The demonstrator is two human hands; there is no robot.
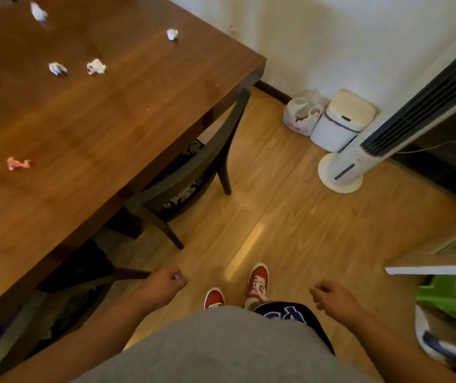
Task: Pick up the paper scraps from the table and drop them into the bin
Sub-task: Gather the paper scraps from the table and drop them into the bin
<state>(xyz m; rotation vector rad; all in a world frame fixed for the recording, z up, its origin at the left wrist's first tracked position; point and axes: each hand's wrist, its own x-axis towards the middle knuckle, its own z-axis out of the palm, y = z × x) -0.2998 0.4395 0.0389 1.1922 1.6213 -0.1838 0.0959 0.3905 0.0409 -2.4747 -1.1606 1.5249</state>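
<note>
Curled into loose fists, both hands hang low in front of a person standing on a wooden floor [290,217] beside a table. A small pale speck shows between the fingers of the left hand [163,280], possibly a scrap of paper, though the blur makes it impossible to say for certain. Fingers of the right hand [332,297] are folded in, and whether they enclose anything cannot be told. Five crumpled paper scraps lie scattered and well apart on the brown table [83,134]: four white scraps [96,66] toward the far end and a pink scrap [18,163] nearer the person. A white bin [341,120], its lid closed, stands on the floor against the wall, between a plastic bag [301,114] and a tower fan [387,125]. A dark chair [193,172] is tucked under the table's edge.
</note>
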